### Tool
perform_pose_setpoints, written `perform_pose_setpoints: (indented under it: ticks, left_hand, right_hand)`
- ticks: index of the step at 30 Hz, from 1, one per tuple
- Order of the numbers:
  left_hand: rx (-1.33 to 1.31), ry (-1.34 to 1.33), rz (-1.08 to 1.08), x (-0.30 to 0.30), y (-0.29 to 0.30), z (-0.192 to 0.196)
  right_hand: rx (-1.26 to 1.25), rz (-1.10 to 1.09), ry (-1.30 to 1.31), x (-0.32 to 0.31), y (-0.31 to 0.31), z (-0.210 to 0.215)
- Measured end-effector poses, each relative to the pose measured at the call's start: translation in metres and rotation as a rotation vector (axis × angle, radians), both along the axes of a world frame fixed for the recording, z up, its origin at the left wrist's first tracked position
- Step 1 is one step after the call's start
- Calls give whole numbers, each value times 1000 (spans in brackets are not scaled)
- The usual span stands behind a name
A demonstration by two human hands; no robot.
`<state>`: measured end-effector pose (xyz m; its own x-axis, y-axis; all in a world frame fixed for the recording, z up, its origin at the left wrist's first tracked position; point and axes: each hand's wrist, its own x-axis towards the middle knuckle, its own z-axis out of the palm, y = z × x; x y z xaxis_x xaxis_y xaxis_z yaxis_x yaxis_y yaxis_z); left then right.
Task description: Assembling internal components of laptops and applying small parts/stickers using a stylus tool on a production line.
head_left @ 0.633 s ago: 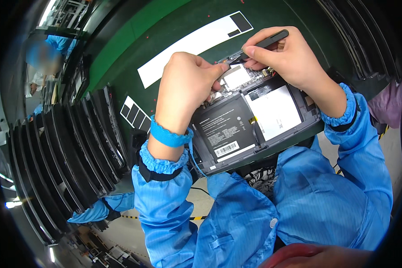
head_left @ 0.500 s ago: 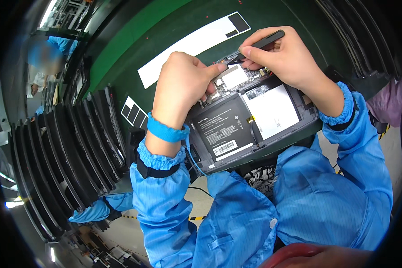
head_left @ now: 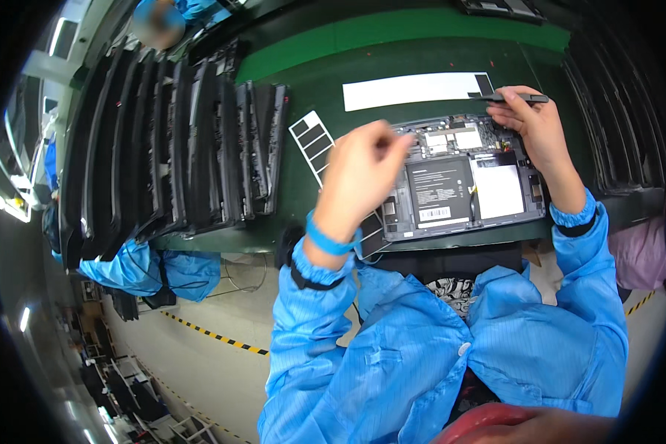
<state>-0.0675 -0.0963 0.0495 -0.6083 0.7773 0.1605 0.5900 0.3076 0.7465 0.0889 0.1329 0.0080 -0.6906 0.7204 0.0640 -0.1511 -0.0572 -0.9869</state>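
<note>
An opened laptop base (head_left: 462, 231) lies in front of me, its inside facing up. Along its far side runs a circuit board (head_left: 488, 139); nearer me sit a black battery (head_left: 440, 189) with a printed label and a white panel (head_left: 498, 189). My right hand (head_left: 540, 133), above the far right corner, grips black tweezers (head_left: 529, 98). Their tips reach the black pads at the right end of a white backing strip (head_left: 407, 90). Over the base's left edge is my left hand (head_left: 362, 170), fingers pinched together; what they hold, if anything, cannot be made out.
A second white sheet with black pads (head_left: 312, 140) lies left of the base, partly behind my left arm. Several dark panels (head_left: 177, 148) stand in a row on the left, more (head_left: 614, 111) on the right. A blue band (head_left: 331, 235) circles my left wrist. Another person (head_left: 192, 11) is at far left.
Both hands have drawn away from the circuit board. My right hand took the tweezers to the strip's black pads; my left moved off to the left. The view has shifted too.
</note>
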Motion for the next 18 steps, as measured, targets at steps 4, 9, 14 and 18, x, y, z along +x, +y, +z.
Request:
perform_pose_setpoints:
  ticks: [4, 9, 14, 18]
  left_hand:
    - [-83, 312, 338, -40, -51, -33]
    - [-268, 400, 259, -40, -63, -75]
    - [-237, 374, 344, -39, -59, -63]
    - [-249, 455, 410, -41, -56, -70]
  right_hand:
    - [234, 292, 41, -27, -56, 54]
    - [439, 360, -55, -144, -100, 35]
    - [722, 301, -254, -190, -114, -6]
    - [661, 317, -223, -191, -115, -3]
